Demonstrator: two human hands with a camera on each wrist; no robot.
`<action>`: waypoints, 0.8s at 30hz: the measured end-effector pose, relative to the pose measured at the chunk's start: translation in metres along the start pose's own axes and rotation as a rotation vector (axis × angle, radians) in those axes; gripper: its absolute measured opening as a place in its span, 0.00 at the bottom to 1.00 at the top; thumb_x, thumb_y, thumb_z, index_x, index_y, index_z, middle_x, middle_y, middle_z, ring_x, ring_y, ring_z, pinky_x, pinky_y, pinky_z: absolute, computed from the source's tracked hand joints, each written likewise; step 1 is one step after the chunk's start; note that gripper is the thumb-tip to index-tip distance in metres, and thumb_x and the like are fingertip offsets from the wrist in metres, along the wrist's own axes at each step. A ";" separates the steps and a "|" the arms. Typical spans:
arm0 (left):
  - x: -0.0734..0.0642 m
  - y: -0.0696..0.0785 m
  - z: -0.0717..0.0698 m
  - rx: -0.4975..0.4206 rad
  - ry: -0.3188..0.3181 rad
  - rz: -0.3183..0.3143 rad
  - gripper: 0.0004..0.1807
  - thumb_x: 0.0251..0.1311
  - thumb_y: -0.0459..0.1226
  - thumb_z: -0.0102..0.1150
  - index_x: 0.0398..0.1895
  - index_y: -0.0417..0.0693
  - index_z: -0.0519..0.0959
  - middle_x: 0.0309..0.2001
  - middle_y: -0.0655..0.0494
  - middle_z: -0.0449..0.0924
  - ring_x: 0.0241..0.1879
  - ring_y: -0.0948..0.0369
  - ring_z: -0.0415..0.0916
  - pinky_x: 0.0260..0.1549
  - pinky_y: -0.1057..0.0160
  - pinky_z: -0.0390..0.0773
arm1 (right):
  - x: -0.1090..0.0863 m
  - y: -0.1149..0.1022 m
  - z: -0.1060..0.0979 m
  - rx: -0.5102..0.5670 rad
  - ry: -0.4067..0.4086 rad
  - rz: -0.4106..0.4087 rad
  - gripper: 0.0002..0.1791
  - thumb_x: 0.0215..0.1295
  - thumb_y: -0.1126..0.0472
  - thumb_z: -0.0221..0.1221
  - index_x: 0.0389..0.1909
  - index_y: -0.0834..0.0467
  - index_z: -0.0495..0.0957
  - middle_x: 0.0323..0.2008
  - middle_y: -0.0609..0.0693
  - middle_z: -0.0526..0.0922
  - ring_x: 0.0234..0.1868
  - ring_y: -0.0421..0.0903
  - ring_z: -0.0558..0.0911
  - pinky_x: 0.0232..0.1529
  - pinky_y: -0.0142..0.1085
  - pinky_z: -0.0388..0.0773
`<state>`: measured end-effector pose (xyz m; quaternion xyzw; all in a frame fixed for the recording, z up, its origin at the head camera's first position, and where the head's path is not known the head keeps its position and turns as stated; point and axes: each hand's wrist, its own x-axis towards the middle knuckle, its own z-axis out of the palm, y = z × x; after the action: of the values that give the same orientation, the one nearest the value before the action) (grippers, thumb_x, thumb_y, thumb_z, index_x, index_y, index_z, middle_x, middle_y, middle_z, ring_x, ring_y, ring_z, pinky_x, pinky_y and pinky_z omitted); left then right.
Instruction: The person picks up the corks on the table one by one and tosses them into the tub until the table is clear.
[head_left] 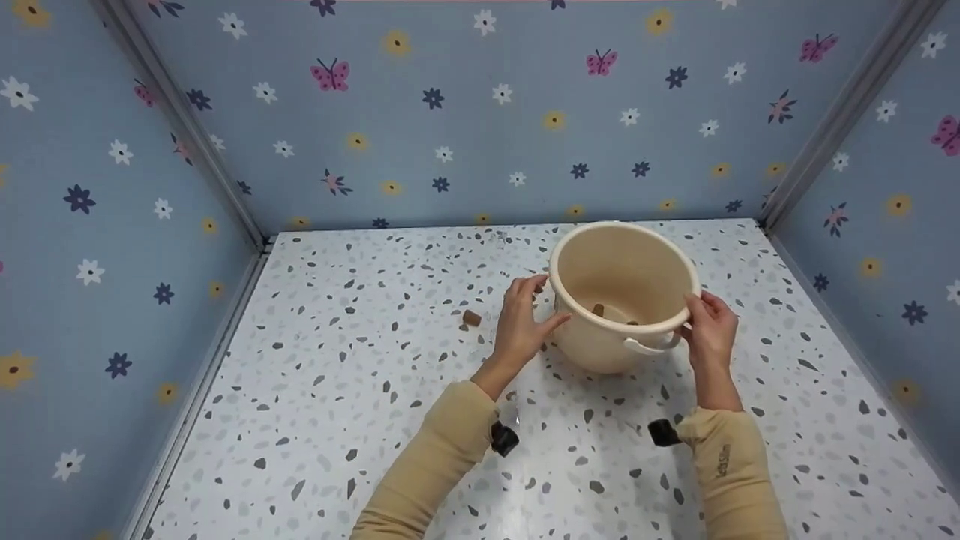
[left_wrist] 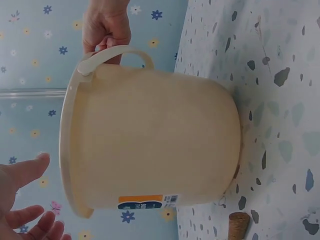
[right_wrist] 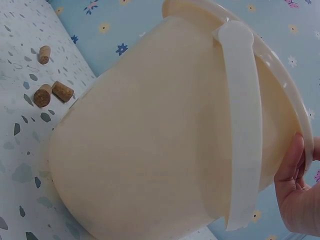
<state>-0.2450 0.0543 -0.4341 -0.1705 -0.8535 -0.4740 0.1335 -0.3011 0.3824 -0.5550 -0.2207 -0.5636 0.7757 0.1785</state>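
Corks (head_left: 598, 310), brown and stubby, lie inside a round cream plastic bucket (head_left: 600, 354); I see right hand (head_left: 712, 330) pinching its rim, left hand (head_left: 520, 324) spread wide beside it.

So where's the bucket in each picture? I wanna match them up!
Head: the bucket is right of centre, with its open end up.
Left wrist: the bucket is in the middle, looking sideways, open end to the left.
Right wrist: the bucket fills the middle, open end towards the upper right.
Shared landmark: its pale handle shows in all three.
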 end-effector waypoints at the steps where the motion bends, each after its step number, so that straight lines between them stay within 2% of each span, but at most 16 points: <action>1: -0.001 -0.002 0.000 0.005 0.006 -0.007 0.32 0.43 0.42 0.67 0.53 0.42 0.68 0.45 0.50 0.67 0.46 0.57 0.65 0.42 0.63 0.68 | -0.001 -0.001 0.000 0.007 -0.011 0.005 0.25 0.50 0.53 0.64 0.49 0.56 0.72 0.41 0.52 0.79 0.34 0.46 0.80 0.24 0.38 0.77; 8: -0.007 -0.019 0.005 0.028 0.034 -0.045 0.28 0.47 0.41 0.65 0.51 0.41 0.70 0.45 0.48 0.68 0.44 0.59 0.67 0.41 0.64 0.69 | 0.000 -0.002 0.000 -0.024 -0.003 0.006 0.25 0.50 0.52 0.64 0.49 0.55 0.72 0.41 0.51 0.80 0.35 0.46 0.80 0.25 0.38 0.78; 10: -0.008 -0.024 0.007 0.030 0.044 -0.054 0.27 0.47 0.40 0.65 0.50 0.40 0.70 0.43 0.49 0.69 0.42 0.58 0.67 0.39 0.65 0.69 | 0.001 -0.002 -0.001 0.000 -0.020 0.011 0.24 0.51 0.53 0.63 0.50 0.55 0.72 0.41 0.51 0.80 0.35 0.46 0.80 0.26 0.39 0.77; 13: -0.009 -0.032 0.011 0.043 0.048 -0.073 0.26 0.47 0.39 0.65 0.49 0.40 0.71 0.40 0.50 0.69 0.39 0.56 0.68 0.38 0.65 0.69 | 0.011 0.008 -0.005 0.003 -0.027 -0.018 0.26 0.50 0.52 0.64 0.50 0.55 0.71 0.42 0.52 0.79 0.36 0.46 0.80 0.26 0.38 0.77; 18: -0.014 -0.045 0.018 0.070 0.033 -0.125 0.24 0.47 0.39 0.65 0.48 0.40 0.71 0.39 0.51 0.69 0.41 0.57 0.69 0.40 0.64 0.69 | 0.036 0.033 -0.013 -0.013 0.004 -0.120 0.31 0.44 0.47 0.67 0.49 0.57 0.72 0.42 0.56 0.78 0.34 0.48 0.80 0.21 0.36 0.76; 24: -0.021 -0.059 0.030 0.051 0.023 -0.226 0.24 0.48 0.38 0.65 0.48 0.39 0.71 0.41 0.48 0.70 0.43 0.56 0.69 0.42 0.63 0.69 | 0.043 0.040 -0.015 0.010 0.021 -0.153 0.31 0.43 0.48 0.67 0.48 0.58 0.73 0.41 0.59 0.78 0.32 0.50 0.79 0.17 0.36 0.75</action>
<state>-0.2526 0.0480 -0.5028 -0.0645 -0.8774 -0.4662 0.0931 -0.3302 0.4050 -0.6035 -0.1844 -0.5732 0.7601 0.2443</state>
